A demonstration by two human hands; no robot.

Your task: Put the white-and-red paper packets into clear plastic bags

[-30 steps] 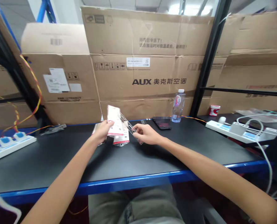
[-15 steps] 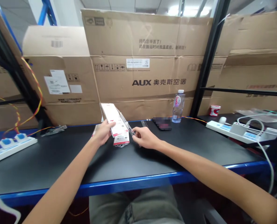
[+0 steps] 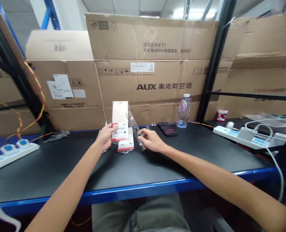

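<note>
My left hand (image 3: 105, 137) is closed on the lower left side of a white and red ruler-set packet (image 3: 120, 112), its thumb on the front. The packet stands nearly upright above the desk. Between my right hand's (image 3: 150, 139) thumb and fingers is a clear plastic ruler (image 3: 132, 120) with cut-out shapes, tilted, its upper end close to the packet's right edge. Below and behind the held packet, a second white and red packet (image 3: 125, 145) shows in part. A thin pale item, partly covered by my left hand, cannot be made out.
On the black desk (image 3: 143, 170) a dark, blurred-out item (image 3: 167, 128) lies near a water bottle (image 3: 184, 111). Power strips sit at the left (image 3: 14, 154) and right (image 3: 249, 137), with cables. A large cardboard box (image 3: 157, 38) stands behind, and a small red and white tub (image 3: 222, 115) at right.
The packet in my left hand has turned upright, its front now facing me. The clear ruler has swung round to show its flat face and cut-outs. Both hands keep their hold.
</note>
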